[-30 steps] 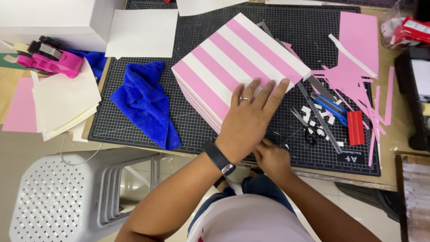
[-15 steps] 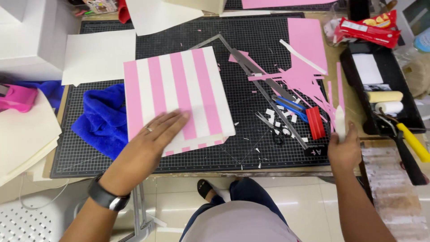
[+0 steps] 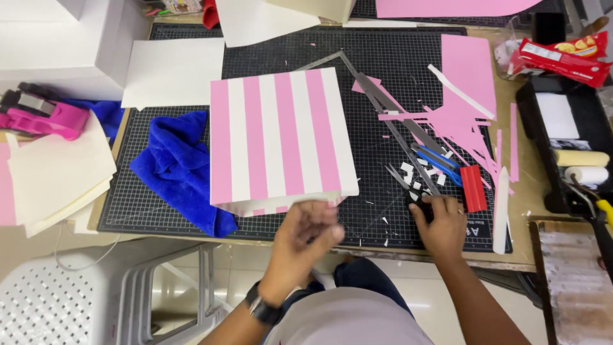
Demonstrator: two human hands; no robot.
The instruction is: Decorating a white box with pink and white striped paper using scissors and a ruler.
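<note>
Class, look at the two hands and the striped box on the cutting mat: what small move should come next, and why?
Probably close the right hand on the dark tool under its fingers by the scissors. The left hand already steadies the near edge of the striped box, where a loose paper flap shows, so a tool seems wanted there.

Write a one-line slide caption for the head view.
Left hand at the near edge of a pink-striped box; right hand on the cutting mat beside paper scraps.

box (image 3: 281, 137) on mat (image 3: 377, 70), cloth (image 3: 175, 169) left
</note>
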